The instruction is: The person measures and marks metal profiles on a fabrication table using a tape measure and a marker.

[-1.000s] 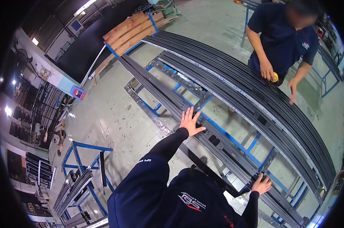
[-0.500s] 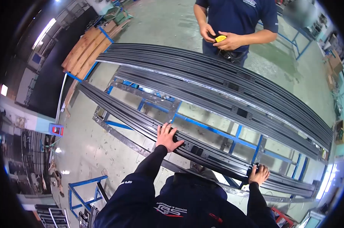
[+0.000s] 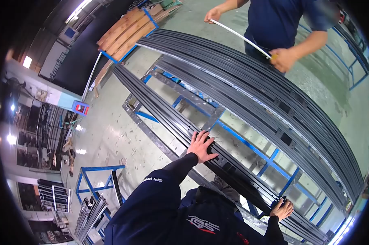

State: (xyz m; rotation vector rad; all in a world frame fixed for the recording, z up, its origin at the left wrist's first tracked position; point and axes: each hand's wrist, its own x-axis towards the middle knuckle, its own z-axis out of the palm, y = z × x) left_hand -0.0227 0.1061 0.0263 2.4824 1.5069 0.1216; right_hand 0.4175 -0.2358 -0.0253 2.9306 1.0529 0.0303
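Observation:
My left hand (image 3: 201,148) lies on the nearest bundle of long dark metal profiles (image 3: 151,100), with its fingers spread and its thumb pointing right. Farther right along this bundle, my right hand (image 3: 282,209) has its fingers curled over a small dark piece at the upper edge; I cannot make out what it is. Short black blocks or cut-outs show on the profiles between my hands. The bundle rests across a blue and grey metal frame (image 3: 243,141).
More long dark profiles (image 3: 233,67) lie on the far side of the frame. Across from me, a person in a dark blue shirt (image 3: 274,24) holds a stretched tape measure (image 3: 241,37). Wooden boards (image 3: 129,34) lie at the upper left. A blue stand (image 3: 98,168) is at the lower left.
The person opposite has drawn the tape measure out between both hands. My view has turned, shifting the scene. My hands keep about the same places on the profiles.

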